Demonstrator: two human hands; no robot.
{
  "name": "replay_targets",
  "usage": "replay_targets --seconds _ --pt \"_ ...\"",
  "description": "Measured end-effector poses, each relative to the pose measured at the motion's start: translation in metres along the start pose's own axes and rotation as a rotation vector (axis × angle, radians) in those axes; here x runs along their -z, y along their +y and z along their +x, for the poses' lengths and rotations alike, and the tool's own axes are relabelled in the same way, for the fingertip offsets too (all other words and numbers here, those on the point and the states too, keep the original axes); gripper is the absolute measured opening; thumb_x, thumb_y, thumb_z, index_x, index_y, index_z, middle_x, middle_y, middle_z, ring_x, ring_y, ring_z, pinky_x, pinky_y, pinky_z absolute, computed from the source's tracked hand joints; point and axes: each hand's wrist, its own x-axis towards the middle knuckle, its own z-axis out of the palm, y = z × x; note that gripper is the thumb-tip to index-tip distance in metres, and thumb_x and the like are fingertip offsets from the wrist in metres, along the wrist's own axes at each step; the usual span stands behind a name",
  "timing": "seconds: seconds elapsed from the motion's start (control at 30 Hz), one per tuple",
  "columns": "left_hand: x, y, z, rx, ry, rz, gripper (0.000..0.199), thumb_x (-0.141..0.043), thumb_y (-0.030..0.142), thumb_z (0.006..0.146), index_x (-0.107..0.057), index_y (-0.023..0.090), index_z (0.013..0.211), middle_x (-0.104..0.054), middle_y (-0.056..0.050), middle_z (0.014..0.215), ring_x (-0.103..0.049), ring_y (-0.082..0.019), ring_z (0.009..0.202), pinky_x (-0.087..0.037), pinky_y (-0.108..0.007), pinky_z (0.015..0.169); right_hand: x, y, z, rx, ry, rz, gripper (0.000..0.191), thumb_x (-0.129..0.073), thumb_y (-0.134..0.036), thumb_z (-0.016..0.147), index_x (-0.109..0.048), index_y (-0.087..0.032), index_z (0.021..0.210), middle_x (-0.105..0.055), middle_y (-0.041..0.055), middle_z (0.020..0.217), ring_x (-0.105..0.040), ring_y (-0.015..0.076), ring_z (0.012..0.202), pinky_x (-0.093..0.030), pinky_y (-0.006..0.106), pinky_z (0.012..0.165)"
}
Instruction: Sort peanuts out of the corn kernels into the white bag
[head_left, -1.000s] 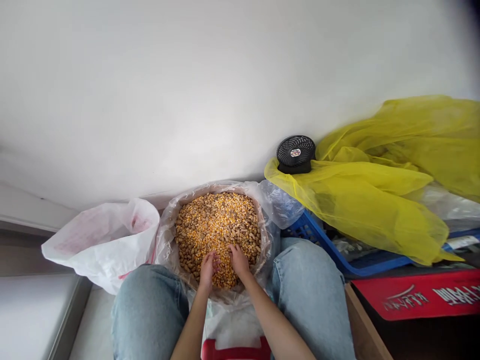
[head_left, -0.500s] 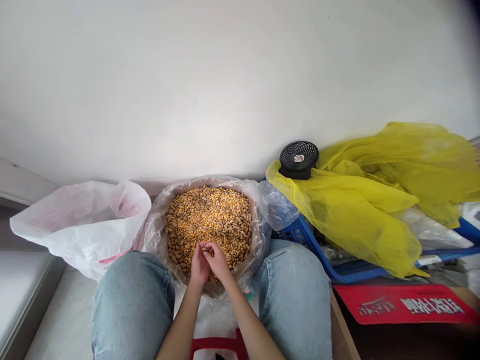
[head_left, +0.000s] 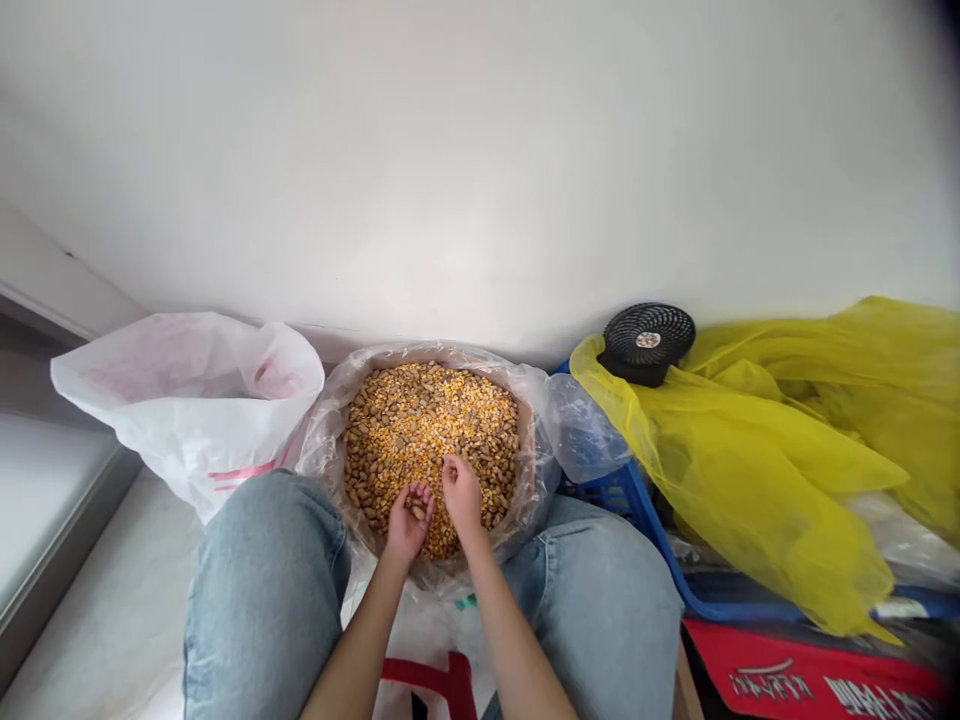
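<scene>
A clear plastic-lined bag (head_left: 536, 430) stands between my knees, filled with yellow corn kernels (head_left: 420, 405) and brown pieces that look like peanuts in their shells (head_left: 360, 470). My left hand (head_left: 409, 525) is palm up over the near part of the mix, its fingers curled round a few of the peanuts (head_left: 417, 511). Just to its right, my right hand (head_left: 461, 495) is at the surface of the mix with fingers drawn together. What its fingertips hold, if anything, cannot be made out. The two hands are apart.
Left of the lined bag is an open white woven sack (head_left: 195, 400). To the right, a blue basket (head_left: 645, 530) carries yellow netting (head_left: 765, 470) and a small black fan (head_left: 649, 343). Below it lies a red printed panel (head_left: 750, 670). A white wall (head_left: 450, 180) rises behind.
My hands were together over the mix and have parted. The right one moved up and right to the mix, while the left stayed near, palm up. The view shifted slightly left.
</scene>
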Motion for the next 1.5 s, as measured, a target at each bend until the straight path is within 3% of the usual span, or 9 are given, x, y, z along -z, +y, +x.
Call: replay_targets --seconds 0.13,0.27,0.4,0.6,0.83,1.03,1.17,1.27,1.5 --pt "0.001 0.002 -0.002 -0.012 0.044 0.007 0.018 -0.043 0.017 0.080 -0.057 0.016 0.068 -0.061 0.000 0.065 -0.058 -0.008 0.060 -0.049 -0.022 0.062 -0.016 0.024 0.028 0.141 -0.174 -0.270 0.042 -0.038 -0.009 0.074 -0.054 -0.023 0.110 -0.048 0.0095 0.116 -0.047 0.0194 0.104 -0.039 0.030 0.083" --pt "0.005 0.002 0.003 -0.029 0.072 -0.002 0.016 -0.044 0.018 0.080 -0.056 0.016 0.070 -0.061 0.001 0.064 -0.058 -0.007 0.059 -0.049 -0.021 0.061 -0.026 0.031 0.037 0.162 -0.323 -0.434 0.043 -0.037 -0.010 0.076 -0.049 -0.024 0.115 -0.043 0.0100 0.122 -0.053 0.0185 0.096 -0.041 0.028 0.076" --pt "0.007 0.001 0.008 -0.031 0.053 -0.007 0.014 -0.046 0.018 0.079 -0.056 0.016 0.071 -0.060 0.002 0.063 -0.058 -0.008 0.059 -0.049 -0.021 0.061 -0.026 0.034 0.038 0.198 -0.364 -0.428 0.042 -0.036 -0.015 0.078 -0.046 -0.022 0.118 -0.041 0.0119 0.121 -0.054 0.0182 0.095 -0.041 0.026 0.076" --pt "0.005 0.000 0.005 -0.028 0.095 -0.010 0.012 -0.046 0.017 0.079 -0.057 0.015 0.073 -0.061 0.000 0.064 -0.058 -0.008 0.058 -0.049 -0.021 0.058 -0.024 0.038 0.039 0.262 -0.433 -0.440 0.053 -0.033 -0.007 0.076 -0.042 -0.031 0.122 -0.039 0.0109 0.123 -0.056 0.0189 0.088 -0.040 0.029 0.073" --pt "0.008 0.000 0.005 -0.042 0.118 -0.022 0.011 -0.048 0.018 0.078 -0.058 0.014 0.075 -0.061 -0.001 0.065 -0.058 -0.008 0.058 -0.049 -0.022 0.059 -0.027 0.036 0.038 0.284 -0.477 -0.383 0.038 -0.038 -0.013 0.077 -0.053 -0.027 0.109 -0.049 0.0096 0.107 -0.053 0.0178 0.086 -0.038 0.029 0.075" --pt "0.012 0.000 0.009 -0.042 0.098 -0.030 0.010 -0.048 0.019 0.077 -0.058 0.016 0.080 -0.061 0.000 0.067 -0.058 -0.008 0.059 -0.049 -0.022 0.059 -0.028 0.044 0.040 0.107 -0.513 0.110 0.021 -0.044 -0.018 0.070 -0.060 -0.021 0.082 -0.057 0.0035 0.087 -0.053 0.0155 0.081 -0.039 0.028 0.075" --pt "0.009 0.002 0.008 -0.073 0.047 -0.050 0.009 -0.048 0.018 0.077 -0.057 0.016 0.077 -0.058 0.002 0.065 -0.056 -0.007 0.057 -0.048 -0.021 0.059 -0.024 0.048 0.038 -0.210 -0.527 0.540 0.023 -0.044 -0.030 0.067 -0.056 -0.020 0.084 -0.059 -0.0005 0.071 -0.055 0.0138 0.062 -0.043 0.027 0.058" --pt "0.006 0.005 0.005 -0.104 0.021 -0.073 0.011 -0.046 0.017 0.078 -0.057 0.016 0.075 -0.057 0.002 0.063 -0.053 -0.006 0.055 -0.047 -0.020 0.061 -0.020 0.048 0.033 -0.408 -0.467 0.910 0.022 -0.047 -0.030 0.064 -0.053 -0.022 0.084 -0.061 -0.0005 0.075 -0.055 0.0128 0.059 -0.043 0.025 0.053" --pt "0.007 0.008 0.003 -0.110 0.039 -0.076 0.013 -0.045 0.018 0.078 -0.058 0.017 0.076 -0.058 0.002 0.065 -0.054 -0.006 0.055 -0.047 -0.022 0.064 -0.013 0.045 0.016 -0.464 -0.317 1.169 0.022 -0.045 -0.040 0.069 -0.054 -0.023 0.078 -0.061 0.0026 0.080 -0.057 0.0149 0.068 -0.044 0.027 0.052"
